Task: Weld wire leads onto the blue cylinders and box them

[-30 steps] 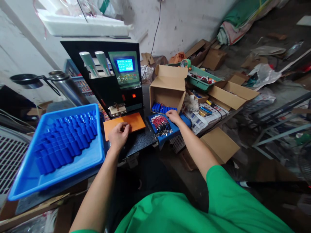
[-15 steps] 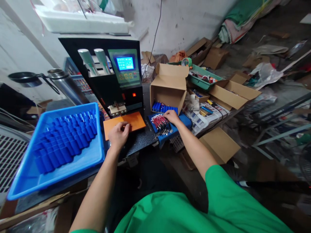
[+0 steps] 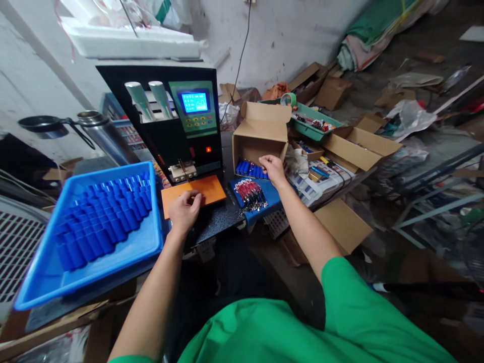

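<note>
Beside right fingers, blue cylinders

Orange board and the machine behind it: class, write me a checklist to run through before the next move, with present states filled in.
1. Machine display lit: ok.
2. Left hand at the orange board: ok, over its near edge.
3. Left hand's grip on a part: cannot tell, fingers hide it.
4. Right hand clear of the cardboard box: not ok, it is at the open front.
5. Red and black wires gathered together: ok.
6. Blue tray stocked with blue cylinders: ok.
</note>
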Available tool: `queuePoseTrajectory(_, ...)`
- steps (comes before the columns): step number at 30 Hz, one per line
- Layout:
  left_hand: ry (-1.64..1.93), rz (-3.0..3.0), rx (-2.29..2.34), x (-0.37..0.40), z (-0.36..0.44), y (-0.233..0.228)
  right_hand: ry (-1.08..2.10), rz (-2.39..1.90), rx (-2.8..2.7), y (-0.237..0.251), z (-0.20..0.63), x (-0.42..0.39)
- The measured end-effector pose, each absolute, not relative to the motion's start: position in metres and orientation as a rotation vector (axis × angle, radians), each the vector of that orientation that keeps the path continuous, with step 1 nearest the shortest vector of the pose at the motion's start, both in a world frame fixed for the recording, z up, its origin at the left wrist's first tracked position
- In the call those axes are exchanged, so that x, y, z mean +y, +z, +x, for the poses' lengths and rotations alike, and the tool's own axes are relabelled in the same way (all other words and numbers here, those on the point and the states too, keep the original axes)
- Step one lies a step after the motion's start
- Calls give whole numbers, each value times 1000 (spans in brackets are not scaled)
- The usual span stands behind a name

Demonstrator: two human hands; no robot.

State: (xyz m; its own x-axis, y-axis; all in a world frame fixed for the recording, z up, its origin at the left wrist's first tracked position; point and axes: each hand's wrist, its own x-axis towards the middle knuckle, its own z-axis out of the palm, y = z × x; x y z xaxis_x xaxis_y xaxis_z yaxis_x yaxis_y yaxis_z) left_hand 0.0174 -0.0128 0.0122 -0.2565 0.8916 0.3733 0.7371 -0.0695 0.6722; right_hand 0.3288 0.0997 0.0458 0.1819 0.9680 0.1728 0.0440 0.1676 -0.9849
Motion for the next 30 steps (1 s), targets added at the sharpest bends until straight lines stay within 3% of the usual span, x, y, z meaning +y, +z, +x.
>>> queuePoseTrajectory(10, 1369, 1683, 1658, -28, 19, 21, 1134, -869, -1074, 66, 262, 49)
queuePoseTrajectory(19, 1559, 1645, 1447, -72, 68, 30, 1379, -753, -940, 50, 192, 4)
queuePoseTrajectory(30, 1613, 1376, 1349, -76, 47, 16, 1555, -769, -1151, 35, 175, -21)
